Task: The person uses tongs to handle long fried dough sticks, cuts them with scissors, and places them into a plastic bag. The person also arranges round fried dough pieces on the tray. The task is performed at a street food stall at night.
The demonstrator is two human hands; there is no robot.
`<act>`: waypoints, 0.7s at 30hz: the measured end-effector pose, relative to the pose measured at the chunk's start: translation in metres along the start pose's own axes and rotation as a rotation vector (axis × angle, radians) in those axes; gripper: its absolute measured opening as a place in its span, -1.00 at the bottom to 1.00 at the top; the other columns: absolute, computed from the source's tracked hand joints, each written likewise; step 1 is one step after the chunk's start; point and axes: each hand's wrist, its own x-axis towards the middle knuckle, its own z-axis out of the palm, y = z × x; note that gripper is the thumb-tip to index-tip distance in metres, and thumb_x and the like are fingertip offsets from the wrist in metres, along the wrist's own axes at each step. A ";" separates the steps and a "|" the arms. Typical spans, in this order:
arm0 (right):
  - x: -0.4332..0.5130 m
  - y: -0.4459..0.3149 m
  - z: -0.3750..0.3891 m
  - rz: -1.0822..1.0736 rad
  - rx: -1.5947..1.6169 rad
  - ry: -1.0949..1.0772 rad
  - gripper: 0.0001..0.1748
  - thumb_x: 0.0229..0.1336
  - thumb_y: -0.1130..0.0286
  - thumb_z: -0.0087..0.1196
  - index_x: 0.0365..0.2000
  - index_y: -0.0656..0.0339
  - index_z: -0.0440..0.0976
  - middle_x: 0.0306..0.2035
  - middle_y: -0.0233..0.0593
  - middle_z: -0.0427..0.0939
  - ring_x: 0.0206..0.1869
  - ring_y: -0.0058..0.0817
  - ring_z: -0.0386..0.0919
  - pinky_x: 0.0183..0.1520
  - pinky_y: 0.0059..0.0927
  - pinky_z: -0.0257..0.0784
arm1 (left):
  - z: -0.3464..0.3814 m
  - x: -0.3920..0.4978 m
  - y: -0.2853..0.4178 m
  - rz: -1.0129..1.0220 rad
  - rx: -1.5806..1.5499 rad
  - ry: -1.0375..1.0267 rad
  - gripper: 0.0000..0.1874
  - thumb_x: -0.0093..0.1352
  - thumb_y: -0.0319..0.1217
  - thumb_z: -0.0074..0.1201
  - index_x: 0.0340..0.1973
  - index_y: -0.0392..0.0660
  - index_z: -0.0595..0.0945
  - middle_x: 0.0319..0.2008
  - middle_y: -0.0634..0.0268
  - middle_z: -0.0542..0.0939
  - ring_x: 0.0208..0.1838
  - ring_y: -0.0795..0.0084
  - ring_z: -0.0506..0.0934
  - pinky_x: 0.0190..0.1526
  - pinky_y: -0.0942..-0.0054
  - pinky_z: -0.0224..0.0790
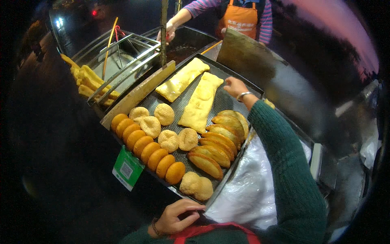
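Note:
A black-rimmed perforated metal tray point(230, 105) holds fried food. Two long flat fried dough pieces point(199, 103) lie at its far end, and my right hand point(235, 87), with a silver bracelet, hovers just right of them, fingers curled; whether it holds anything cannot be told. Half-moon fried pies point(214, 156) overlap along the right side. Round golden cakes point(149, 151) line the left edge, beside sesame-coated rounds point(168, 141). A pale double-lobed fried piece point(196, 186) sits at the near corner. Close below it, my left hand point(179, 216) has its fingertips at the tray's near corner, thumb apart.
Clear plastic bags point(249, 186) lie right of the tray. Beyond stands a co-worker in an orange apron point(240, 19), one hand by a dark oil pan point(195, 39). Fried dough sticks point(88, 79) rest against a metal rack point(128, 67). A green sign point(128, 167) hangs at left.

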 end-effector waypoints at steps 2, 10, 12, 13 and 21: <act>0.027 0.004 0.026 0.079 -0.095 0.057 -0.52 -0.04 0.30 0.12 -0.06 0.24 0.43 -0.06 -0.02 0.51 0.02 -0.11 0.46 0.05 -0.25 0.35 | -0.011 -0.010 0.000 -0.192 0.002 0.045 -0.76 0.26 -0.52 0.08 -0.14 -0.22 0.59 -0.19 0.14 0.58 -0.13 0.35 0.54 -0.06 0.47 0.38; 0.084 0.011 0.071 0.120 -0.135 -0.013 -0.30 -0.05 0.00 -0.06 0.11 0.12 0.32 0.12 -0.09 0.38 0.20 0.04 0.22 0.25 -0.12 0.11 | -0.030 -0.027 -0.002 -0.227 -0.084 0.297 -0.84 0.26 -0.62 0.02 -0.25 -0.28 0.56 -0.24 0.14 0.52 -0.16 0.32 0.50 -0.10 0.48 0.34; 0.092 0.011 0.059 0.149 -0.221 -0.100 -0.39 -0.17 -0.02 0.00 -0.08 0.07 0.51 0.05 -0.09 0.44 0.15 0.05 0.24 0.17 -0.10 0.19 | -0.034 -0.026 -0.001 -0.253 -0.094 0.303 -0.85 0.26 -0.63 0.01 -0.25 -0.29 0.56 -0.25 0.15 0.52 -0.16 0.33 0.50 -0.10 0.49 0.34; 0.094 0.011 0.053 0.197 -0.150 -0.120 -0.50 -0.24 0.02 0.12 -0.28 0.11 0.59 -0.12 -0.14 0.55 -0.01 -0.12 0.41 0.03 -0.17 0.31 | -0.035 -0.025 -0.001 -0.244 -0.077 0.295 -0.85 0.26 -0.63 0.01 -0.25 -0.28 0.56 -0.25 0.15 0.52 -0.16 0.33 0.50 -0.10 0.49 0.34; 0.074 -0.029 -0.038 -0.150 0.393 -0.302 -0.67 -0.25 0.36 0.35 -0.45 0.17 0.43 -0.50 -0.48 0.44 -0.43 -0.69 0.36 -0.39 -0.61 0.27 | -0.035 -0.004 -0.006 -0.204 0.024 0.098 -0.79 0.26 -0.51 0.08 -0.19 -0.22 0.61 -0.23 0.16 0.59 -0.14 0.34 0.54 -0.05 0.45 0.36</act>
